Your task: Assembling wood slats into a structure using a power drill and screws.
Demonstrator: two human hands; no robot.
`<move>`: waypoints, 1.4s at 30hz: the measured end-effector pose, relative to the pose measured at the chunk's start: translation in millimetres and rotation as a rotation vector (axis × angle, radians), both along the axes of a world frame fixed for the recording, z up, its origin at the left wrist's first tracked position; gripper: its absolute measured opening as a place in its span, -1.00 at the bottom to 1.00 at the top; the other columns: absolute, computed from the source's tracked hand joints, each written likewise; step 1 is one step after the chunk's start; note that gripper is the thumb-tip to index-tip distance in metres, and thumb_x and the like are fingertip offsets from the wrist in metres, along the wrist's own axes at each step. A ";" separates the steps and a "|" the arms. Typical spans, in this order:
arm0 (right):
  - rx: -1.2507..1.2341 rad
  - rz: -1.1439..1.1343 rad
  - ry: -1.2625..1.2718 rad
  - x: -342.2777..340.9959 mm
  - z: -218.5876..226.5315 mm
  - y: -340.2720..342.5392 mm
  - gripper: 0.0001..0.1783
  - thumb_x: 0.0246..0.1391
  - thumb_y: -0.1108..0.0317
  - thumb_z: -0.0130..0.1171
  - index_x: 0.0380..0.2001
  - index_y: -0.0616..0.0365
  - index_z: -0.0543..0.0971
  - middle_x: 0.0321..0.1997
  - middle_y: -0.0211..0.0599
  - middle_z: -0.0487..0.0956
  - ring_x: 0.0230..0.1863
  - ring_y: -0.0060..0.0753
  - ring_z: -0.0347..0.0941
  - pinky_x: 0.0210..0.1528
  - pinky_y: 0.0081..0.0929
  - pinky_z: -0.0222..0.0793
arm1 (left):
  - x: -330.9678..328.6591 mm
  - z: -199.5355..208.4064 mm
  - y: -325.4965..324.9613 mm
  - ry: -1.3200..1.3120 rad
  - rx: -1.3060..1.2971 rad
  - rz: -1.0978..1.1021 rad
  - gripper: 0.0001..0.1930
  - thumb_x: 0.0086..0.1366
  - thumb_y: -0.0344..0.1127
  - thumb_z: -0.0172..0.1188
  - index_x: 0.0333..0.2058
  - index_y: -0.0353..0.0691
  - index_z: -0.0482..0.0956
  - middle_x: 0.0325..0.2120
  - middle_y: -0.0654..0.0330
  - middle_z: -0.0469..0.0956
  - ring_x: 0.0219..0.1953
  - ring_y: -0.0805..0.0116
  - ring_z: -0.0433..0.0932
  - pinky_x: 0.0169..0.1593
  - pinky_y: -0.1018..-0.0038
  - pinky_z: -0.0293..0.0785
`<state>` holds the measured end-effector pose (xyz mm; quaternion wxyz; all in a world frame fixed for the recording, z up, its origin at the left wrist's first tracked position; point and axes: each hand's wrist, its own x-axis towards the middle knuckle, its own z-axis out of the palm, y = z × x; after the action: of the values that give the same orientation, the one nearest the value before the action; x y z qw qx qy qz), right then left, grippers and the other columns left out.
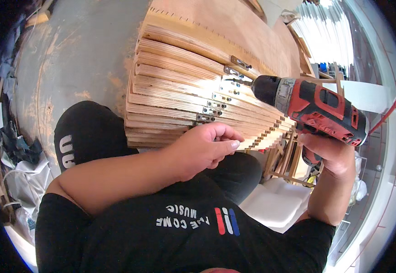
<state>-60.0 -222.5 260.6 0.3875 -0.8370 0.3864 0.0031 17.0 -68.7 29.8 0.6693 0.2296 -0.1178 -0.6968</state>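
My right hand (327, 150) is wrapped round the grip of a red and black cordless drill (323, 107). Its bit points left, over a row of small metal brackets (214, 105) along the edges of stacked plywood boards (170, 93). The bit tip is close to one of the upper brackets; whether it touches cannot be made out. Over the near boards, my left hand (209, 148) is closed, thumb and forefinger together in a pinch. Anything between those fingertips is too small to make out. A second row of small brackets (264, 134) runs farther right along the boards.
A broad wooden panel (252, 32) lies beyond the stack. Grey, dust-marked floor (93, 45) spreads to the left. White foam-like pads (275, 200) and wooden frames (289, 166) are at the right. A white bag (27, 186) and dark scraps (22, 150) lie far left.
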 end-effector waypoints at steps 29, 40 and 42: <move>-0.461 0.686 0.177 27.9 19.9 -12.8 -0.47 -0.30 0.59 0.48 -0.13 0.22 0.60 -0.21 -0.31 0.67 -0.21 -0.45 0.60 -0.09 -0.47 0.53 | 3.1 4.1 -5.2 -0.118 0.032 -0.048 -0.78 0.40 -0.36 0.12 -0.02 -0.26 0.54 -0.39 0.29 0.45 -0.54 0.61 0.28 -0.52 0.64 0.22; -0.283 0.588 0.073 2.1 14.3 -16.8 -0.46 -0.21 0.61 0.46 -0.04 0.23 0.60 -0.19 -0.27 0.69 -0.17 -0.39 0.64 -0.06 -0.42 0.55 | 9.2 9.6 4.5 -0.154 0.126 0.113 -0.78 0.45 -0.35 0.06 0.00 -0.27 0.50 -0.43 0.31 0.43 -0.59 0.65 0.21 -0.56 0.66 0.15; -0.363 0.612 0.011 -9.1 9.3 -17.6 -0.43 -0.24 0.61 0.46 -0.03 0.23 0.60 -0.16 -0.25 0.69 -0.14 -0.39 0.64 -0.04 -0.41 0.54 | 10.2 12.8 5.2 -0.193 0.138 0.165 -0.78 0.47 -0.35 0.04 0.01 -0.26 0.50 -0.44 0.32 0.42 -0.60 0.66 0.20 -0.56 0.67 0.13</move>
<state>-69.2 -240.1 269.9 0.2115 -0.9691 0.1142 0.0549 27.2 -63.6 42.6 0.6926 0.3501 -0.1143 -0.6203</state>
